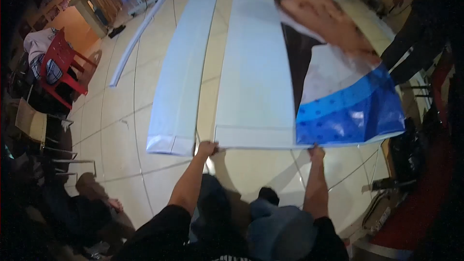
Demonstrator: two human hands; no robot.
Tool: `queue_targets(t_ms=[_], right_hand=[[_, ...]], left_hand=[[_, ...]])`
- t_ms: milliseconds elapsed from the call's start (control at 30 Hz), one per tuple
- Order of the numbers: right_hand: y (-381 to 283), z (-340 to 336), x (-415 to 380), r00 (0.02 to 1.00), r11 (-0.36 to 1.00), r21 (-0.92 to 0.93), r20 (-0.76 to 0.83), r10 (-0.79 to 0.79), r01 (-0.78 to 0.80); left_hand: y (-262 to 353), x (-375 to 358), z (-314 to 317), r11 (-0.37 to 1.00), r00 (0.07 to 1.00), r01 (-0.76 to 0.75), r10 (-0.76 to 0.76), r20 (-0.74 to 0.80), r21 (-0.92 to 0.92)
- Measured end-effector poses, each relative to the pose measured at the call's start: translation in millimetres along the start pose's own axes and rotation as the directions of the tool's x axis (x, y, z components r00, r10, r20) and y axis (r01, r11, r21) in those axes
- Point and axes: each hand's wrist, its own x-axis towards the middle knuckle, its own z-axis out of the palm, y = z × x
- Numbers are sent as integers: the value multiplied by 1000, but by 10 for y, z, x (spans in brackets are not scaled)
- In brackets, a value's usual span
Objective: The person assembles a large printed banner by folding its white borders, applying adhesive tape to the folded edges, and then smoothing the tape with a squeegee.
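In the head view, our left hand (208, 149) and right hand (316, 152) are closing on the near edge of a printed banner (270, 82) lying over the tiled floor (164, 183); a separate white strip (176, 77) is lying just beside our left hand.

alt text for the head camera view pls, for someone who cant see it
Two bare hands, left and right, grip the near edge of a large printed banner, its white back folded partly over the picture side, on a tiled floor. A separate white strip lies to the left, with a red chair beyond.
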Motion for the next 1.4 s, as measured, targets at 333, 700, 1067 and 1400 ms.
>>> queue_targets(t_ms=[333, 700, 1067, 1400], right_hand=[[-50, 83, -224, 984, 984, 92, -76, 160, -152], [-8, 61, -266, 995, 983, 162, -19, 95, -91], [-6, 111, -105, 994, 994, 12, -9, 109, -109], [38, 38, -128, 1000, 999, -26, 12, 19, -19]], left_hand=[[-325, 76, 284, 713, 974, 212, -211, 83, -668], [295, -112, 916, 853, 658, -406, 25, -752, -328], [114, 61, 1044, 954, 860, -158, 6, -510, -256], [94, -73, 1025, 474, 521, -576, 841, -147, 666]])
